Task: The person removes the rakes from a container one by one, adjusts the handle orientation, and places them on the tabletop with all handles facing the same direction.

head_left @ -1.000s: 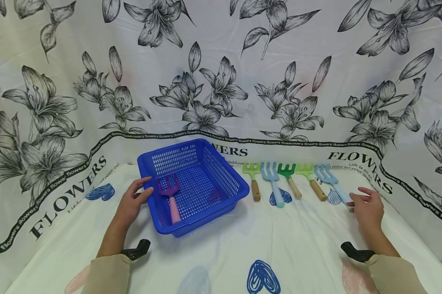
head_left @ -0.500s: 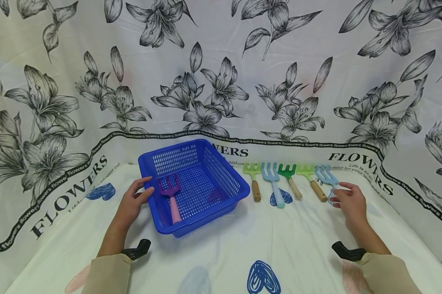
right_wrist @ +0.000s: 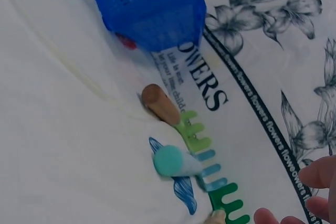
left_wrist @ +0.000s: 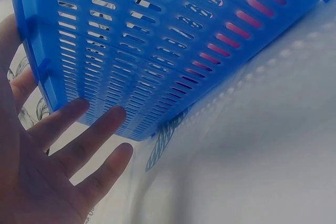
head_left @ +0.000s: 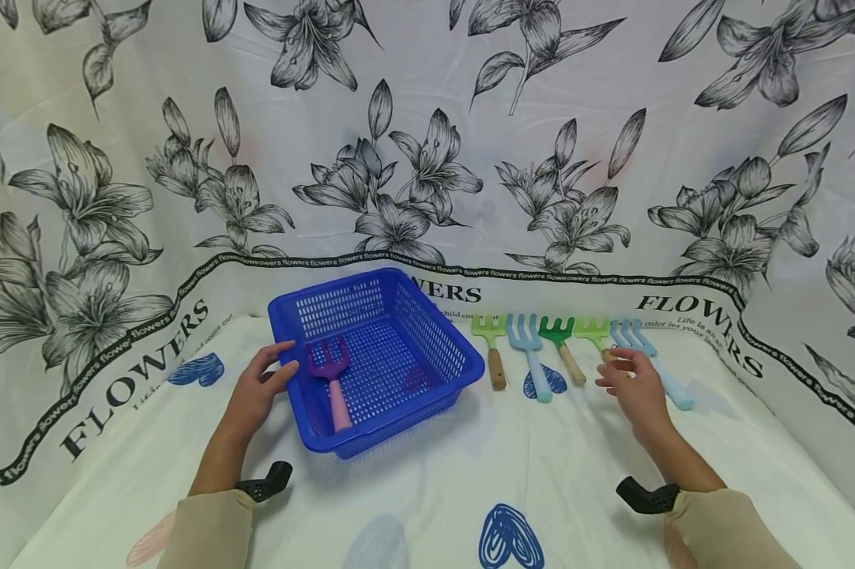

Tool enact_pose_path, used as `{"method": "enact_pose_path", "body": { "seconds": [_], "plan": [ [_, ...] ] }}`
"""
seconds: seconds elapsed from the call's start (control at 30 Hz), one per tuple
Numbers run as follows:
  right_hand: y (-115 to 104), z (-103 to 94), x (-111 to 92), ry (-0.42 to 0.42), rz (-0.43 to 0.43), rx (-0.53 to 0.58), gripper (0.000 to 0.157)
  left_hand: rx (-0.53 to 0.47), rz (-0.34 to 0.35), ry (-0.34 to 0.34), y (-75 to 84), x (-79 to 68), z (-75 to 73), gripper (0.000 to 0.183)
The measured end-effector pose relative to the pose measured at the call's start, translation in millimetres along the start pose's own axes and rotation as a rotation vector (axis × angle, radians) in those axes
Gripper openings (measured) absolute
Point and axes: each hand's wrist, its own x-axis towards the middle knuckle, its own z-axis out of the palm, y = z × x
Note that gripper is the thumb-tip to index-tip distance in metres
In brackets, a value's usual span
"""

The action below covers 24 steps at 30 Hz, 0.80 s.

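Observation:
My left hand (head_left: 255, 391) is at the left rim of a blue plastic basket (head_left: 392, 427). Thumb and index lie on the rim; in the left wrist view the other fingers (left_wrist: 107, 121) stretch loosely beside the slotted wall. Inside the basket rests a hand fork (head_left: 328, 359) with purple tines and a pink handle. My right hand (head_left: 634, 387) hovers, fingers loosely bent, over a light green hand fork (head_left: 593, 327), hiding most of its wooden handle. Contact with that handle cannot be made out. A light blue hand fork (head_left: 672, 385) lies just right of the hand.
Left of the right hand, a row holds a light green fork (head_left: 495, 359) with a wooden handle, a light blue fork (head_left: 536, 367) and a dark green fork (head_left: 566, 356). A flower-printed cloth (head_left: 427, 190) rises behind the white table cover (head_left: 427, 506).
My right hand has moved left from the handle of the rightmost light blue fork to above the neighbouring light green fork. The left hand and basket stay in place.

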Motion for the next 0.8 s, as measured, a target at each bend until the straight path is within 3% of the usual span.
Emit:
{"method": "enact_pose_path", "body": {
  "seconds": [0.4,0.57,0.8],
  "plan": [
    [-21.6,27.7,-10.5,-0.075,-0.068,-0.056,0.048,0.005,0.001,0.007,-0.4,1.0,0.8,0.063],
    [-21.7,39.4,-11.0,-0.064,-0.172,-0.146,0.044,0.005,-0.004,0.006,-0.2,0.8,0.8,0.06],
    [-36.1,56.0,-15.8,-0.109,-0.285,-0.17,0.043,0.001,-0.003,0.005,-0.6,1.4,-0.1,0.059]
  ]
}}
